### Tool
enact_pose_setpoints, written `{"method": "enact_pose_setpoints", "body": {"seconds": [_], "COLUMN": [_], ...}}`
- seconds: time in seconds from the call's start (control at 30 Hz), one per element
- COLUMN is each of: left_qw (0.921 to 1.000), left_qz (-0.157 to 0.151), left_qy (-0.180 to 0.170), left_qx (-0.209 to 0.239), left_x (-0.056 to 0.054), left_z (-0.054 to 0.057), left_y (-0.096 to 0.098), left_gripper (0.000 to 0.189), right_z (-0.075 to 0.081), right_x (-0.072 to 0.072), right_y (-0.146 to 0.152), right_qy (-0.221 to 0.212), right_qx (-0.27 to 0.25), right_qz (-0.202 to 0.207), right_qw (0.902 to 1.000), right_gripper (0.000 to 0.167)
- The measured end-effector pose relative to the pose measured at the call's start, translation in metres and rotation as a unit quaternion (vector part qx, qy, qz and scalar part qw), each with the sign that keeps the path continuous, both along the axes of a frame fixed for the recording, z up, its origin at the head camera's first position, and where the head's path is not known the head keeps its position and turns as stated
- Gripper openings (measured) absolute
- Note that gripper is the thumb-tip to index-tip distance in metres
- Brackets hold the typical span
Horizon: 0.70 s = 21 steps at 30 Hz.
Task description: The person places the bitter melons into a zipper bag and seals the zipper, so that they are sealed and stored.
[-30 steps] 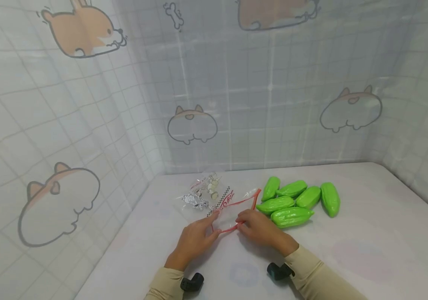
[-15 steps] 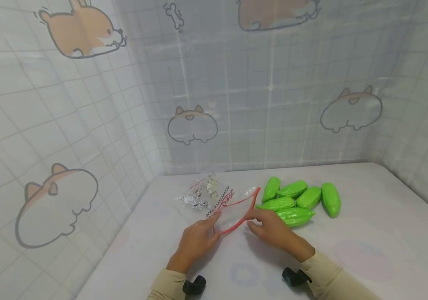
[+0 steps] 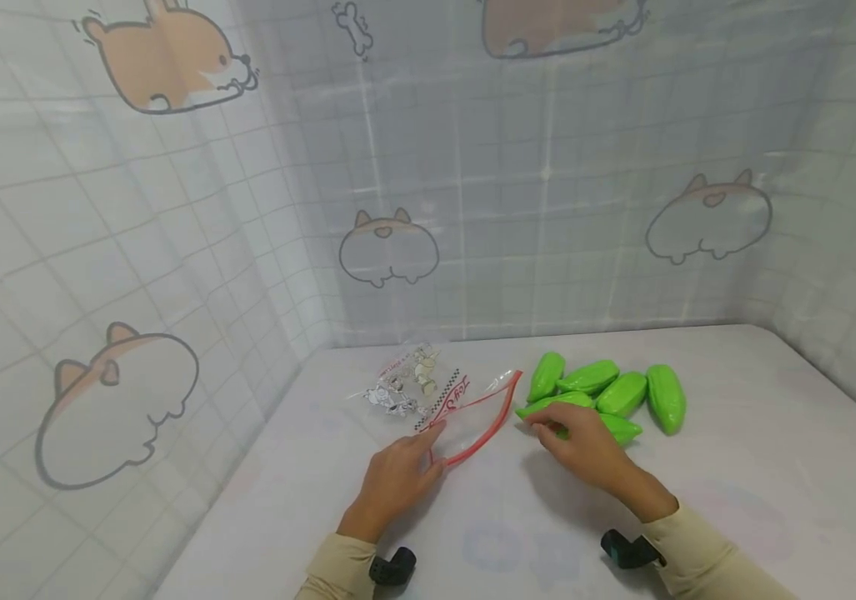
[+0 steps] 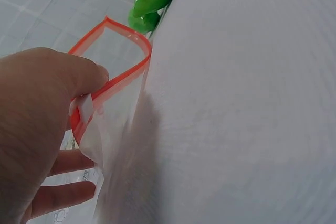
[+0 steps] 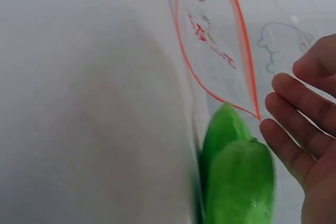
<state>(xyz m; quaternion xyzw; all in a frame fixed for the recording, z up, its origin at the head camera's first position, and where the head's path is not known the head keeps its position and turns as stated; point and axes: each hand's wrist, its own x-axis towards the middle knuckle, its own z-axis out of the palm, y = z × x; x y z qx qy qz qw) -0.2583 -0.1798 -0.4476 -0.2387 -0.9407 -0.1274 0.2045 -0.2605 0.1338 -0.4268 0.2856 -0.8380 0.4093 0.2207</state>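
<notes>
My left hand (image 3: 396, 479) holds a clear zip bag (image 3: 473, 421) by the left end of its red-edged mouth. In the left wrist view the thumb lies against the red rim (image 4: 125, 77), which bows apart into a loop. Printed figures and red lettering show on the bag, which lies on the table. My right hand (image 3: 585, 442) is over the near side of several bright green, elongated, ridged fruits (image 3: 623, 393), partly hiding two. The right wrist view shows its fingers loosely bent, with nothing between them, beside two green fruits (image 5: 240, 182).
The white table (image 3: 503, 517) has pale printed patches. A curtain (image 3: 503, 208) with a grid and cartoon dogs closes off the back and both sides. One green fruit (image 3: 666, 400) lies at the right end of the group. Small dark cameras (image 3: 393, 568) sit at both wrists.
My right hand has left the bag's red edge and moved right, over the green fruits. The bag's mouth now bows wider. My left hand stays at its left end.
</notes>
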Motion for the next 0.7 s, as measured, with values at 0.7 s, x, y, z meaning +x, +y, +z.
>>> {"method": "enact_pose_setpoints", "body": {"seconds": [0.7], "left_qw": [0.9999], "left_qz": [0.008], "left_qy": [-0.005], "left_qx": [0.009], "left_x": [-0.001], "left_z": [-0.003], "left_y": [-0.001], "left_gripper": [0.055], "right_z": [0.004], "right_x": [-0.003], "right_y": [0.053], "right_qy": [0.070], "right_qx": [0.018], "right_qz": [-0.087], "right_qw": [0.9936], "right_gripper": [0.017]}}
